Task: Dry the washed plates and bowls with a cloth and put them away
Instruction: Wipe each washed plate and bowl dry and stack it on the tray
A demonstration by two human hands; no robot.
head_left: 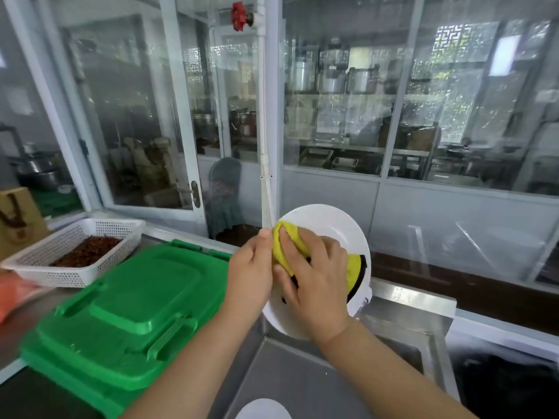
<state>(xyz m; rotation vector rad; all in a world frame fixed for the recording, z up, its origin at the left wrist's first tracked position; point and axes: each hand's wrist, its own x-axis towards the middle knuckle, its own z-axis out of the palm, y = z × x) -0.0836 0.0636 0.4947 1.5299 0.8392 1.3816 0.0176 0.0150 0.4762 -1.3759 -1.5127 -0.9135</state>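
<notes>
glass partition (423,116) with white frames fills the background, shelves of metal pots blurred behind it. steel table (408,294) runs along its base, with a steel sink (287,373) set into it at bottom centre. green bin lid (130,313) sits left of the sink, large, flat, with moulded handles. white basket (75,252) beyond the lid on the table, holding dark reddish-brown bits, can't tell what. white pipe (264,146) runs vertically down the partition to just behind the plate, red valve wheel (240,16) at its top.

plate (332,231): white, round, held tilted up on edge above the sink, face toward the camera. left hand (251,267) grips the plate's left rim, thumb on the front edge, fingers hidden behind it. right hand (314,273) lies spread on a yellow cloth (287,240) with black trim, pressing it flat against the plate face, fingers extended, not curled. second white dish (263,409) partly visible at the bottom edge, low in the sink.
</notes>
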